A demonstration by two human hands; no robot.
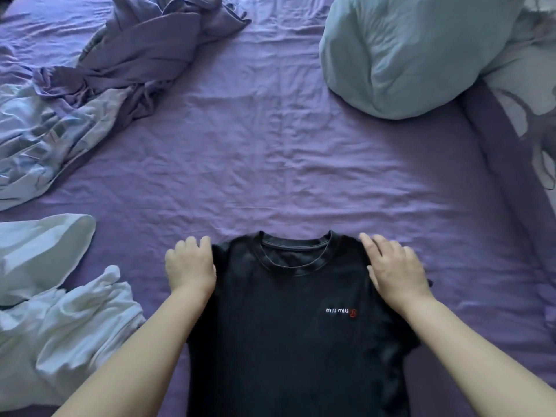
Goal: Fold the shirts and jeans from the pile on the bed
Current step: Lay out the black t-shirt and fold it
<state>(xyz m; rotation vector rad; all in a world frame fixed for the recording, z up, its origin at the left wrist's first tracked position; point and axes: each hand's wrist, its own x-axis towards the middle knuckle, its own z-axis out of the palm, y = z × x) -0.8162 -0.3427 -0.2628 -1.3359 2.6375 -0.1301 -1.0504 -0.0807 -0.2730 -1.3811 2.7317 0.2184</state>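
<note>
Barely begun, I'd say: the black shirt [288,320] lies flat and unfolded on the bed [270,145], left hand [189,266] curled gripping one shoulder, right hand [394,269] pressing flat with fingers [368,240] straight, while white clothes [69,320] wait crumpled.

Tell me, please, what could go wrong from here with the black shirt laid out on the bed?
The black shirt lies flat, neck away from the person, with the left hand and right hand at its shoulders. Its right side looks bunched and wrinkled, so a fold made now may come out crooked. The white clothes lie close on the left; a wide sleeve fold could drag into them. The wrinkled sheet may shift under the shirt.
</note>
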